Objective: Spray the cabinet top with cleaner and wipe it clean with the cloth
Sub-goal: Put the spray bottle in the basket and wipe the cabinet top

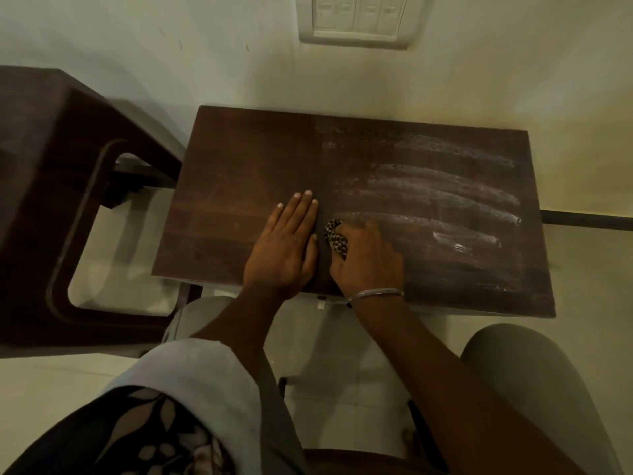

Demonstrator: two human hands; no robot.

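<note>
Evidently the cabinet top is being wiped.
Cloth gripped by the right hand, left hand laid flat; the streaks should be cleared next.

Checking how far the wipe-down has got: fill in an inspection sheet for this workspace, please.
Surface: dark brown rectangular wooden cabinet top; whitish cleaner streaks across its right half, left half looks streak-free.
Job's things: crumpled black-and-cream patterned cloth near the front middle; no spray bottle seen.
Clutter: nothing seen.
Hands: left hand flat on the top, fingers straight; right hand, with a thin silver bangle at the wrist, grips the cloth.
Cables: nothing seen.
Surroundings: dark brown plastic stool at left; white switch panel on the pale wall behind.
</note>
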